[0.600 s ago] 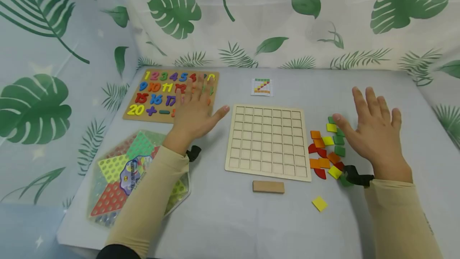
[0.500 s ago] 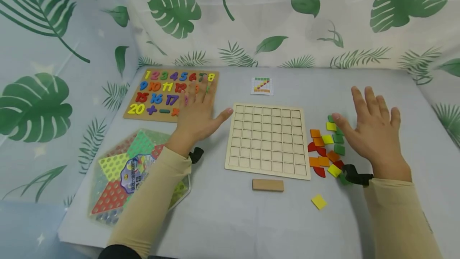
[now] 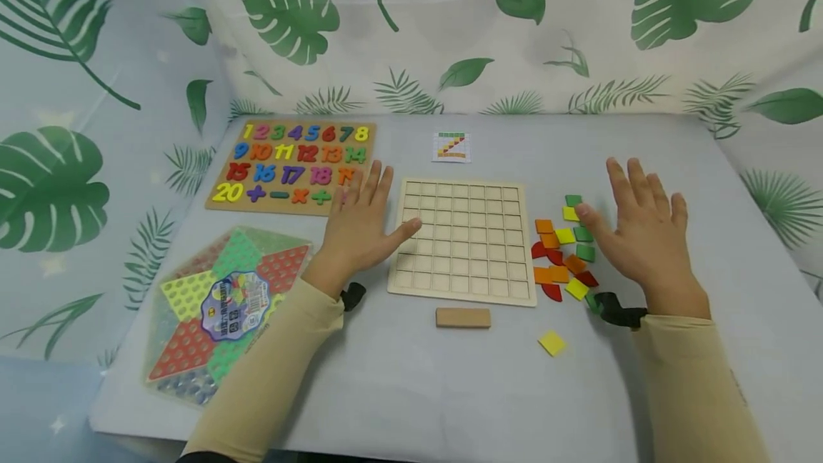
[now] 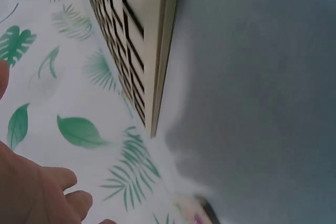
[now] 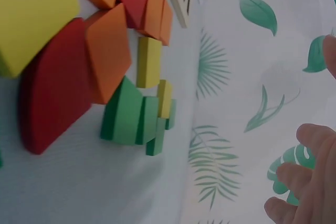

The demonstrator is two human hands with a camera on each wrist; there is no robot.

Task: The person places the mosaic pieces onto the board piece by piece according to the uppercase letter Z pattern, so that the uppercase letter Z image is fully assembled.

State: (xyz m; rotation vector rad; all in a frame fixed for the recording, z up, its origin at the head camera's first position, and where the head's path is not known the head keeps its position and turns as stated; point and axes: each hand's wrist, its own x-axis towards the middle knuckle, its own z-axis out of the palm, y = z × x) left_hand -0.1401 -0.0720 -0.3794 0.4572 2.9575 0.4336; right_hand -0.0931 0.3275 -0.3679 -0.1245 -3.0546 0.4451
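My left hand [image 3: 360, 227] hovers with fingers spread between the number puzzle and a wooden grid board [image 3: 459, 243], its thumb tip over the board's left edge. Beyond the board's other side, my right hand [image 3: 646, 252] is held up with straight fingers, holding nothing. Loose tiles lie between board and right hand: orange tiles [image 3: 543, 275], red quarter-round tiles [image 3: 551, 292], yellow tiles [image 3: 564, 235] and green tiles [image 3: 585, 252]. In the right wrist view, a red tile [image 5: 55, 93] and a green tile [image 5: 125, 114] show close up. The left wrist view catches the grid board [image 4: 155, 51] edge-on.
A wooden block [image 3: 463, 318] lies in front of the board, and a lone yellow tile [image 3: 551, 343] to its right. Behind the board is a small pattern card [image 3: 451, 147]. At left are a number puzzle [image 3: 270, 207] and a hexagonal game board [image 3: 183, 349].
My left hand has come back toward me, off the number puzzle and closer to the grid board. The right hand keeps its pose. The whole head view has shifted slightly.
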